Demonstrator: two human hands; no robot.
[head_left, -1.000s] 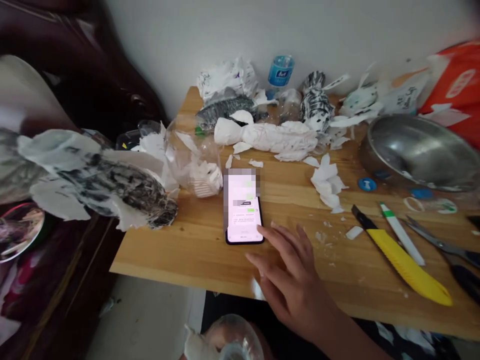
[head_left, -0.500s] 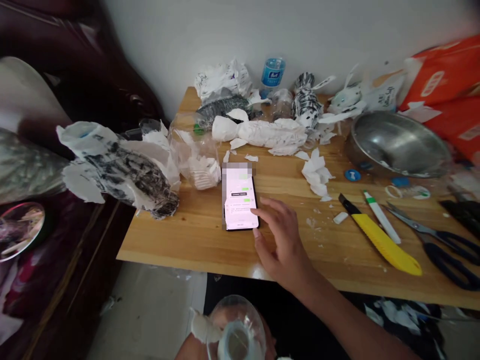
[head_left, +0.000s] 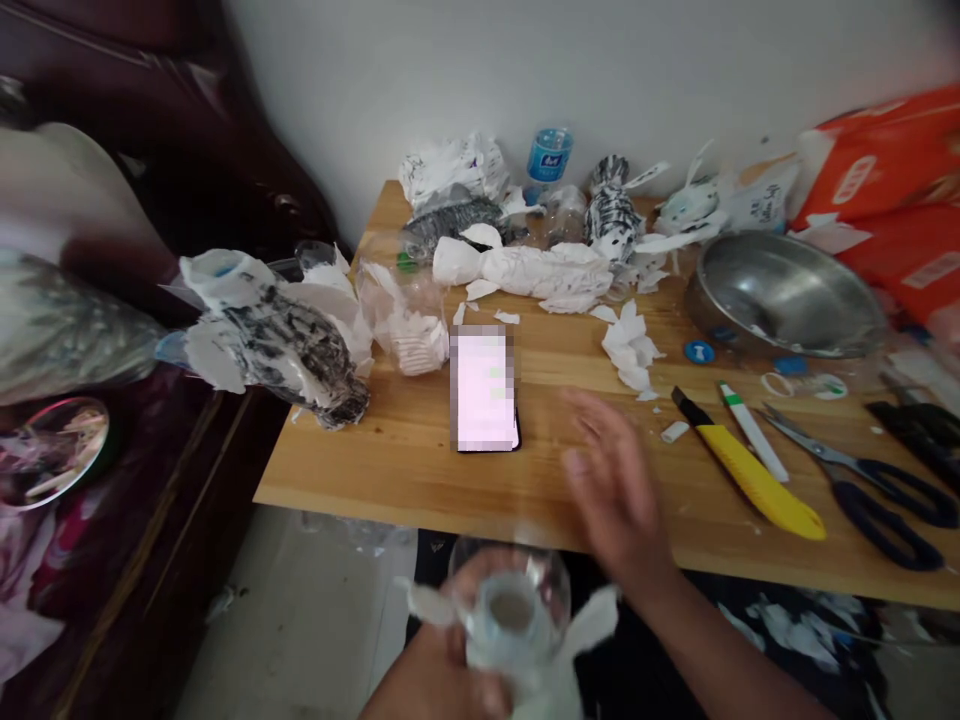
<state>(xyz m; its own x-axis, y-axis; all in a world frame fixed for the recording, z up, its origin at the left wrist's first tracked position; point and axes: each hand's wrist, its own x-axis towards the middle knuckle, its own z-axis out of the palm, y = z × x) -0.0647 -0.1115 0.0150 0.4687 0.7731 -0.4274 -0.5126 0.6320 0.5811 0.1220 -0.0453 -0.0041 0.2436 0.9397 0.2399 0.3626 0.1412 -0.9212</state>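
Observation:
My left hand [head_left: 450, 650] grips a plastic bottle [head_left: 517, 660] below the table's front edge. The bottle's round mouth faces up toward me, and white paper-like flaps stick out at both sides. My right hand [head_left: 615, 480] is empty, its fingers apart and blurred, above the table to the right of a phone [head_left: 484, 390]. The phone lies lit on the wood, its screen pixelated. Left of the phone stands a paper-covered bottle [head_left: 277, 340] painted with black streaks, beside a clear plastic container [head_left: 409, 320] with white pieces in it.
A yellow utility knife [head_left: 757, 475], a white pen [head_left: 754, 430] and scissors [head_left: 862, 480] lie on the right of the wooden table [head_left: 375, 470]. Behind them sits a metal basin [head_left: 787, 300]. Paper-wrapped bottles [head_left: 532, 270] and a blue-labelled bottle [head_left: 550, 160] line the back.
My right hand has pulled away from the phone toward the right. My left hand has raised the bottle, bringing more of it and both flaps into view.

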